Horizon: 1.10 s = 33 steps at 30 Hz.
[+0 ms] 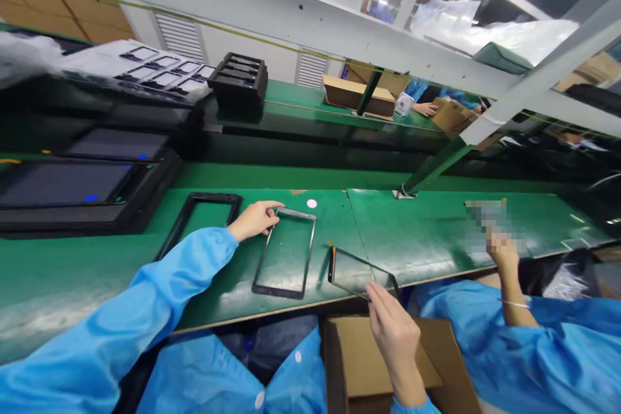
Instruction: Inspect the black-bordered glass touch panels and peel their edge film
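Observation:
My left hand (255,218) reaches forward from a blue sleeve and pinches the top left corner of a thin dark rectangular frame (286,252) that lies flat on the green table (436,239). My right hand (394,326) is raised near the table's front edge and grips the near corner of a dark glass panel (358,272), held tilted just above the table surface. A second, thicker black frame (198,223) lies to the left of my left hand.
Stacked black trays with dark screens (72,187) sit at the left. A black crate (239,81) and cardboard boxes (356,96) stand on the rear shelf. An open cardboard box (349,362) is below my right hand. Another person's arm (509,278) in blue is at the right.

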Motion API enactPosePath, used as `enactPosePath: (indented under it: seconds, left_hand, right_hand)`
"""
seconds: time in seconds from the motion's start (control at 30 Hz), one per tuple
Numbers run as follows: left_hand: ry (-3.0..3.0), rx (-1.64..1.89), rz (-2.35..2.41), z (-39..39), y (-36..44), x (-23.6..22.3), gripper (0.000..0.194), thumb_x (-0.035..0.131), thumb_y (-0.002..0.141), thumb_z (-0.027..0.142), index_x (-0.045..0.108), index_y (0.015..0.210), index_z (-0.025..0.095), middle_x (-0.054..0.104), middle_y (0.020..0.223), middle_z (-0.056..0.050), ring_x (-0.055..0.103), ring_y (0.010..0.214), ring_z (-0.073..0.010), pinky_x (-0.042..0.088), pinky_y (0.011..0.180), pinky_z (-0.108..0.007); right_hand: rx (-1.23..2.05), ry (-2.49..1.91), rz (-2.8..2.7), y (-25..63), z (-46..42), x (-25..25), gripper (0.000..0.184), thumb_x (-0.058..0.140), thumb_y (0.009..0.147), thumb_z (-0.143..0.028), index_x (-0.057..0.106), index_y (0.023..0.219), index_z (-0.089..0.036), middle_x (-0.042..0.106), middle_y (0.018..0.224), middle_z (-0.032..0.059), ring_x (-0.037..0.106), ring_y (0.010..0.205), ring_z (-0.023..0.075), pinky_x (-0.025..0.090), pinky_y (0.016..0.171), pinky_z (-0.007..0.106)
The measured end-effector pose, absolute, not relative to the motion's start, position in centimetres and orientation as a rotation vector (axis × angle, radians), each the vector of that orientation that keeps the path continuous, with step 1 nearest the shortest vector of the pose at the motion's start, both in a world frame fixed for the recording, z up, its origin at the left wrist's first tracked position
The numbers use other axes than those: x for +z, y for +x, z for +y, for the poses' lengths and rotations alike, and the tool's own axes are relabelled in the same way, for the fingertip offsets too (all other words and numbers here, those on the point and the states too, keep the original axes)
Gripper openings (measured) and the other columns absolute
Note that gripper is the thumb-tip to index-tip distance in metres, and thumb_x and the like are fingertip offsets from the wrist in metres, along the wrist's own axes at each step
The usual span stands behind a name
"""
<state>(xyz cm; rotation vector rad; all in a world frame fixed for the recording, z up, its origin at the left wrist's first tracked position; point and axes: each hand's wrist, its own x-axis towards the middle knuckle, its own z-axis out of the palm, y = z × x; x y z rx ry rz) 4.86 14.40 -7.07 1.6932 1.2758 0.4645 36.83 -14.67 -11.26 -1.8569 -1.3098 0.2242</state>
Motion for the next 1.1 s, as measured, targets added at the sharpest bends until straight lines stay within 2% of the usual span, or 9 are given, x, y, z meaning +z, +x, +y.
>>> enactPosePath:
  seconds: [0.13, 0.2, 0.27, 0.33, 0.47, 0.67, 0.9, 1.1]
  left_hand:
    - [1.496, 0.690, 1.130, 10.7, 3.1, -4.8, 0.057, 0.069, 0.087, 0.034, 0.070, 0.142, 0.020, 0.070, 0.098, -0.003, 0.074, 0.076, -0.0163, 0.067, 0.072, -0.033]
    - [1.440, 0.749, 1.083, 8.5, 2.7, -3.7, 0.062, 0.070, 0.086, 0.037, 0.069, 0.145, 0.021, 0.070, 0.101, -0.005, 0.073, 0.080, -0.0169, 0.067, 0.074, -0.034]
    - [1.389, 0.790, 1.036, 6.5, 2.7, -3.0, 0.061, 0.073, 0.086, 0.038, 0.071, 0.145, 0.022, 0.071, 0.100, -0.006, 0.071, 0.079, -0.0175, 0.066, 0.072, -0.033]
    - [1.331, 0.841, 0.972, 4.8, 2.7, -2.4, 0.057, 0.077, 0.086, 0.035, 0.074, 0.141, 0.022, 0.072, 0.096, -0.006, 0.069, 0.077, -0.0173, 0.065, 0.068, -0.030]
    - [1.290, 0.986, 0.911, 2.7, 2.8, -1.6, 0.049, 0.081, 0.086, 0.029, 0.079, 0.135, 0.022, 0.076, 0.090, -0.007, 0.068, 0.073, -0.0178, 0.063, 0.065, -0.028]
    - [1.360, 1.114, 0.955, 1.7, 2.5, -0.8, 0.037, 0.083, 0.087, 0.029, 0.085, 0.124, 0.026, 0.078, 0.091, -0.007, 0.072, 0.079, -0.0208, 0.065, 0.072, -0.029]
    - [1.425, 1.159, 1.010, 1.4, 2.6, 0.1, 0.034, 0.084, 0.084, 0.028, 0.087, 0.118, 0.026, 0.077, 0.090, -0.007, 0.072, 0.084, -0.0230, 0.065, 0.076, -0.032]
    - [1.448, 1.169, 0.982, 1.0, 2.7, 0.0, 0.034, 0.081, 0.085, 0.023, 0.088, 0.118, 0.030, 0.077, 0.093, -0.006, 0.070, 0.084, -0.0212, 0.063, 0.072, -0.028]
  right_hand:
    - [0.178, -1.745, -1.053, 35.0, -14.0, -7.7, 0.024, 0.084, 0.086, -0.043, 0.088, 0.103, -0.027, 0.085, 0.104, 0.0088, 0.081, 0.090, 0.0300, 0.065, 0.087, 0.043]
    - [0.366, -1.643, -0.874, 33.0, -13.0, -6.8, 0.034, 0.083, 0.087, -0.046, 0.084, 0.112, -0.023, 0.082, 0.095, 0.0086, 0.077, 0.074, 0.0257, 0.065, 0.070, 0.039]
    - [0.651, -1.529, -0.725, 30.6, -11.9, -6.4, 0.050, 0.086, 0.085, -0.045, 0.077, 0.128, -0.021, 0.077, 0.088, 0.0045, 0.071, 0.060, 0.0200, 0.060, 0.053, 0.032]
    - [0.872, -1.415, -0.637, 28.5, -11.0, -6.5, 0.066, 0.092, 0.079, -0.042, 0.071, 0.138, -0.021, 0.073, 0.086, 0.0013, 0.068, 0.058, 0.0172, 0.055, 0.047, 0.028]
    - [0.996, -1.328, -0.587, 25.9, -10.5, -6.9, 0.069, 0.095, 0.075, -0.039, 0.072, 0.138, -0.020, 0.071, 0.085, 0.0012, 0.066, 0.062, 0.0168, 0.053, 0.046, 0.025]
    - [1.022, -1.329, -0.605, 25.2, -11.1, -6.8, 0.067, 0.095, 0.077, -0.036, 0.073, 0.138, -0.020, 0.071, 0.089, 0.0021, 0.064, 0.065, 0.0159, 0.054, 0.049, 0.024]
    - [1.025, -1.328, -0.602, 24.9, -11.3, -6.5, 0.066, 0.093, 0.079, -0.036, 0.073, 0.140, -0.020, 0.071, 0.089, 0.0028, 0.064, 0.065, 0.0162, 0.056, 0.049, 0.025]
    - [0.990, -1.333, -0.602, 24.7, -11.3, -6.0, 0.068, 0.094, 0.077, -0.037, 0.073, 0.138, -0.019, 0.071, 0.088, 0.0033, 0.064, 0.063, 0.0158, 0.056, 0.048, 0.025]
